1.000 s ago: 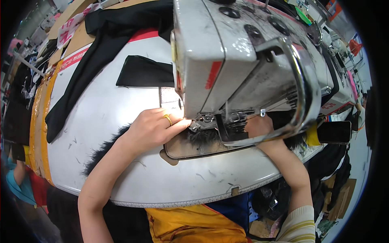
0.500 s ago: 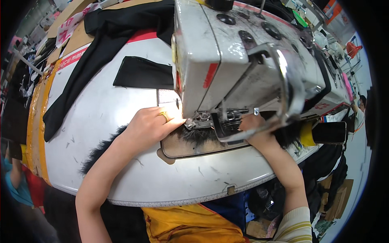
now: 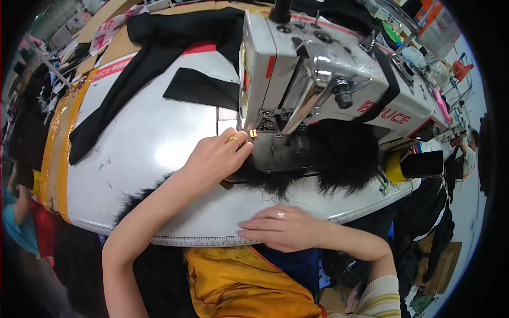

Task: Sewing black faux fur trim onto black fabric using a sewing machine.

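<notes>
Table (image 3: 159, 138): white, rounded front edge, a tape measure strip along it.
Machine (image 3: 328, 79): grey sewing machine, standing on the table's right half.
Black cloth (image 3: 159, 58): draped across the far left of the table.
Fur (image 3: 339, 159): black, shaggy, lying under the machine's arm and trailing left along the table.
Left hand (image 3: 217, 156): fingers together, pressing the fur flat just beside the needle.
Right hand (image 3: 283, 228): flat, fingers loosely spread, resting on the table's front edge, holding nothing.
</notes>
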Action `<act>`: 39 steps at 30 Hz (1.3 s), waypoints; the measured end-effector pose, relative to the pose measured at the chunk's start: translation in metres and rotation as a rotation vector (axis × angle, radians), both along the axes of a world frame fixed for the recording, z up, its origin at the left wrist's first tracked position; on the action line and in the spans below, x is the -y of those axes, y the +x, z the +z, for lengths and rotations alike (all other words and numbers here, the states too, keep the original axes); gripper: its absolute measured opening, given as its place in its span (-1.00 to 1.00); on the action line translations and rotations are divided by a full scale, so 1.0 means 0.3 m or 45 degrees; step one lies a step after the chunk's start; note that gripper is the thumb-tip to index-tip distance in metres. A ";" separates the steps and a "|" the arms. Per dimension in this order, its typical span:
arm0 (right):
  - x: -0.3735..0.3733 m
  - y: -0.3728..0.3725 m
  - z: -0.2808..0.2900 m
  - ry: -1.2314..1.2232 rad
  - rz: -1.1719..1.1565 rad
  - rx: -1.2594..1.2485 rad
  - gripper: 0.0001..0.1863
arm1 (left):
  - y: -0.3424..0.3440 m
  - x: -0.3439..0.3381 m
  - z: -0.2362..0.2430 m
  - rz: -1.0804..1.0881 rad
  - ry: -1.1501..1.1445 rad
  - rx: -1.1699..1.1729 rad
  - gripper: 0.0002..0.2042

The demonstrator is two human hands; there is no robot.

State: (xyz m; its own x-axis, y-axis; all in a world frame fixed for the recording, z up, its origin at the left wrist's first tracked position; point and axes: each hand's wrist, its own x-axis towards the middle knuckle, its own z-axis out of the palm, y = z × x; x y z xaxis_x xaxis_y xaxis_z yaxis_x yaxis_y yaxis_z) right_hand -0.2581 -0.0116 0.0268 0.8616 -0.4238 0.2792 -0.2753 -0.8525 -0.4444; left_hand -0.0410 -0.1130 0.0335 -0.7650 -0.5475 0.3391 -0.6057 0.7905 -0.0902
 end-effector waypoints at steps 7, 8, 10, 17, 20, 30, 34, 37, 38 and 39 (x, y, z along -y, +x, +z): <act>0.163 0.258 -0.063 1.967 -0.555 1.188 -0.71 | 0.024 0.049 0.106 0.008 0.778 -0.536 -0.72; 0.181 0.271 -0.056 2.047 -0.467 1.293 -0.75 | 0.031 0.052 0.119 -0.070 0.758 -0.585 -0.73; 0.203 0.261 -0.047 2.098 -0.210 1.362 -0.87 | 0.052 0.059 0.131 -0.052 0.697 -0.558 -0.74; 0.226 0.063 -0.199 0.222 -0.942 -0.098 -0.70 | 0.096 0.056 0.043 -0.156 0.768 -0.674 -0.67; 0.268 0.008 -0.193 0.307 -0.699 -0.157 -0.65 | 0.093 0.041 0.006 -0.265 0.822 -0.767 -0.66; 0.209 -0.125 0.072 0.464 -0.893 -0.321 -0.65 | 0.063 0.042 -0.052 -0.434 0.014 -0.456 -0.75; 0.161 -0.161 0.067 -0.044 -0.710 -0.724 -0.63 | 0.059 0.026 -0.080 -0.452 -0.146 -0.262 -0.77; 0.082 -0.137 0.113 -0.486 -0.429 -0.985 -0.60 | 0.063 0.013 -0.094 -0.400 -0.197 -0.324 -0.72; 0.056 -0.122 0.136 -0.484 -0.378 -0.954 -0.60 | 0.063 0.012 -0.096 -0.385 -0.229 -0.344 -0.73; 0.040 -0.099 0.152 -0.544 -0.337 -0.591 -0.57 | 0.062 0.011 -0.097 -0.365 -0.232 -0.312 -0.75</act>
State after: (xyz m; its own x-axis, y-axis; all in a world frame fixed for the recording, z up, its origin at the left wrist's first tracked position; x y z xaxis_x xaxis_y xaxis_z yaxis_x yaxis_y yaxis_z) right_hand -0.2878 -0.0234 0.0724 0.8150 -0.5716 0.0953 -0.5795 -0.8044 0.1305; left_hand -0.0223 -0.1164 0.0045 -0.7623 -0.2385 0.6017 -0.3845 0.9147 -0.1245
